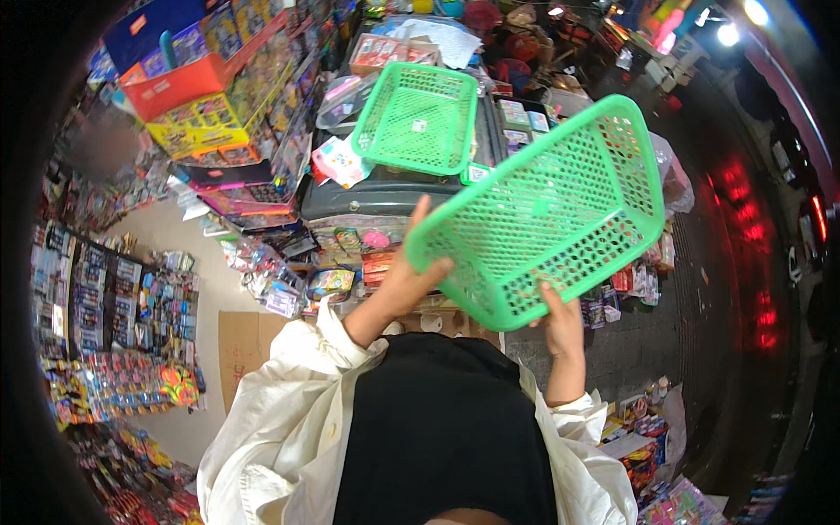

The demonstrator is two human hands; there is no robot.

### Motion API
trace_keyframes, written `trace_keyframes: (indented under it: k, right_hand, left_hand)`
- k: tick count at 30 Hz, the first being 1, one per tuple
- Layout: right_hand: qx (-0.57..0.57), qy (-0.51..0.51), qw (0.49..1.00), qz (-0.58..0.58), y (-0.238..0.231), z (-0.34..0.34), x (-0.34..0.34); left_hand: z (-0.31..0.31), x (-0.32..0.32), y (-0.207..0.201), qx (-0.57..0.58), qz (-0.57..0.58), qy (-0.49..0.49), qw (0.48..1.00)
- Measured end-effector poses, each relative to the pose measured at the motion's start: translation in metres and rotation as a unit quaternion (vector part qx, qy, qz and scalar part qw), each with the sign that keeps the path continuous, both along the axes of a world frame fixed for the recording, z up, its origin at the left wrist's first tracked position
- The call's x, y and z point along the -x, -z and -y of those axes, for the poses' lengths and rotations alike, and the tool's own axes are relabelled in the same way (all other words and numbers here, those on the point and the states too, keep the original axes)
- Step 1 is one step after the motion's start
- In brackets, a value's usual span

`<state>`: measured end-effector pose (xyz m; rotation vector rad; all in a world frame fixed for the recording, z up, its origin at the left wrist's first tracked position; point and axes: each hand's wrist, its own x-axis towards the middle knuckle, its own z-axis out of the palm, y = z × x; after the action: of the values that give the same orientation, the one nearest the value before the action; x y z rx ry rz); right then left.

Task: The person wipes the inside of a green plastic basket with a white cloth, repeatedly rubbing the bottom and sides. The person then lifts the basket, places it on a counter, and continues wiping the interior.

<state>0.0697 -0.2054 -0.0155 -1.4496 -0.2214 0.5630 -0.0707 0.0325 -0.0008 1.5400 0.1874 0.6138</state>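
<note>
A green plastic basket (541, 208) with lattice walls is held up in front of me, tilted, with nothing inside it. My left hand (409, 276) grips its left end, the thumb over the rim and the other fingers partly hidden outside. At the near side, my right hand (560, 328) holds the lower wall, thumb against the lattice and most fingers behind it. Beyond it a second, smaller-looking green basket (418, 122) lies on a dark case-like surface (350, 203). A white printed card (341, 163) lies beside that basket's left edge.
Red-and-white boxes (394, 52) stand behind the second basket. Orange and yellow display boxes (197, 105) rise at left. Racks of packaged goods (105, 297) line the far left. Flattened cardboard (245, 350) lies on the floor. More packages (643, 437) sit at lower right, near the dark pavement (709, 350).
</note>
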Motion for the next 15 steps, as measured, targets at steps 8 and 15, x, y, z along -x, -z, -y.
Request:
trace_keyframes:
  k: [8, 15]
  right_hand:
    - [0.447, 0.153, 0.856, 0.210, 0.054, 0.094, -0.074]
    - [0.445, 0.293, 0.805, 0.260, 0.085, 0.140, -0.071]
  left_hand:
    - [-0.055, 0.023, 0.073, -0.230, -0.281, -0.063, 0.930]
    - [-0.151, 0.052, 0.122, -0.130, -0.352, -0.232, 0.898]
